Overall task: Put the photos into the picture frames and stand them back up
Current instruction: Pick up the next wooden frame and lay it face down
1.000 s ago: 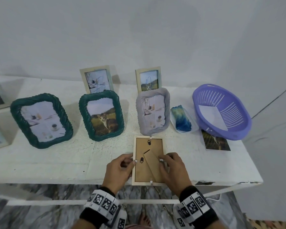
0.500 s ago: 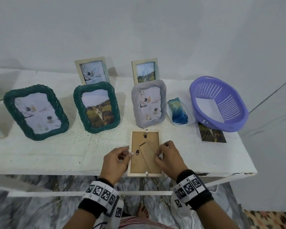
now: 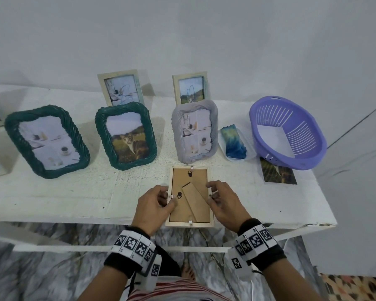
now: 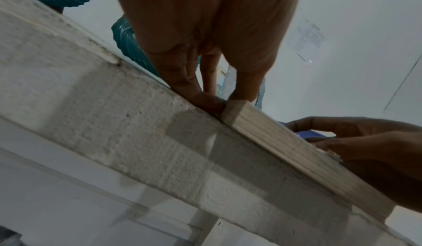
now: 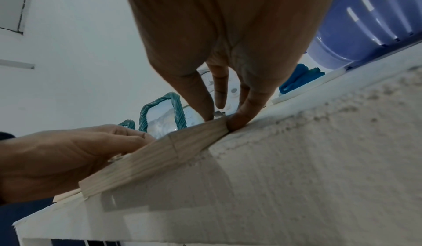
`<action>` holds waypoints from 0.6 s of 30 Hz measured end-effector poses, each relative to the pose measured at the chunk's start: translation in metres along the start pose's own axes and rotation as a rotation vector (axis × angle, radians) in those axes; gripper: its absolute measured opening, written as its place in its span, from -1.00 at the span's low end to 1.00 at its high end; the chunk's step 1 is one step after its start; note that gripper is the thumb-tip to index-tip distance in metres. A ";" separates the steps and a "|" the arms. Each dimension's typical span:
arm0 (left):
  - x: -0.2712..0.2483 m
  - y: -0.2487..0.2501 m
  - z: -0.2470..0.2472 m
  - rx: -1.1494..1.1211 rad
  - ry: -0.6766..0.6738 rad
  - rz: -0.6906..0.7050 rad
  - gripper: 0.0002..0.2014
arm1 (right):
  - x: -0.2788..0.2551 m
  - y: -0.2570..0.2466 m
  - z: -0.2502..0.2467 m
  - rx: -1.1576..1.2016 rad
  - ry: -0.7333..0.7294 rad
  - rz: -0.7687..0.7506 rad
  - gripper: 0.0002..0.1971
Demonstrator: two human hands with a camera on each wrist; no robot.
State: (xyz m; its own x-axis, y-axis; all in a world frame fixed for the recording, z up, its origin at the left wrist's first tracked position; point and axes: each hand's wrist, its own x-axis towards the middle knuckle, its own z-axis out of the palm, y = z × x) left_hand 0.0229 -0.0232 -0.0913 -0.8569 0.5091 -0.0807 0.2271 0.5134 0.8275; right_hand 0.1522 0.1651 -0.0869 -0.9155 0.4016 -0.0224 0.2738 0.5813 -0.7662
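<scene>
A light wooden frame (image 3: 195,177) lies face down at the table's front edge, brown backboard and folded stand facing up. My left hand (image 3: 168,197) pinches its left side, thumb on the backboard by the small metal tab, fingers against the outer edge (image 4: 205,94). My right hand (image 3: 211,193) pinches the right side the same way, thumb by the right tab (image 5: 221,114). The frame's near edge (image 4: 285,141) overhangs the table a little. A loose photo (image 3: 277,173) lies flat at the right, partly under the purple basket (image 3: 313,135).
Standing behind the face-down frame are two green twisted frames (image 3: 11,131) (image 3: 100,135), a grey frame (image 3: 176,131) and two small wooden frames (image 3: 119,88) (image 3: 190,88), all with photos. A blue-green cloth (image 3: 234,142) sits in a white tray. White paper lies in the basket.
Both hands stay at the frame's two sides. The left thumb has slid slightly further onto the backboard. The frame has not moved on the table.
</scene>
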 end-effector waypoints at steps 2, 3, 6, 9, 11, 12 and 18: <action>0.002 0.001 0.002 0.045 0.023 -0.002 -0.76 | -0.001 0.002 0.002 0.002 0.010 0.000 -0.64; 0.003 0.001 0.004 0.066 0.040 -0.002 -0.77 | -0.002 0.003 0.003 0.001 0.018 -0.004 -0.62; 0.005 0.003 0.009 0.111 0.087 -0.012 -0.78 | -0.003 0.003 0.005 -0.001 0.031 -0.009 -0.60; 0.006 0.007 0.013 0.152 0.122 -0.036 -0.79 | -0.004 0.002 0.006 -0.010 0.041 -0.004 -0.60; 0.007 0.010 0.012 0.153 0.120 -0.056 -0.79 | -0.004 0.000 0.006 -0.025 0.037 0.007 -0.57; 0.008 0.010 0.012 0.144 0.112 -0.066 -0.79 | -0.004 -0.001 0.005 -0.042 0.028 0.017 -0.56; 0.010 0.004 0.007 0.093 0.068 -0.064 -0.80 | 0.021 -0.013 -0.004 -0.258 0.041 0.018 -0.62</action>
State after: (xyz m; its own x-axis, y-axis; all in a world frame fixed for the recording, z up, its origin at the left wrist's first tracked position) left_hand 0.0184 -0.0111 -0.0922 -0.8996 0.4269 -0.0918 0.2098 0.6071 0.7664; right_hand 0.1311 0.1689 -0.0746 -0.8984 0.4392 -0.0045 0.3613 0.7331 -0.5763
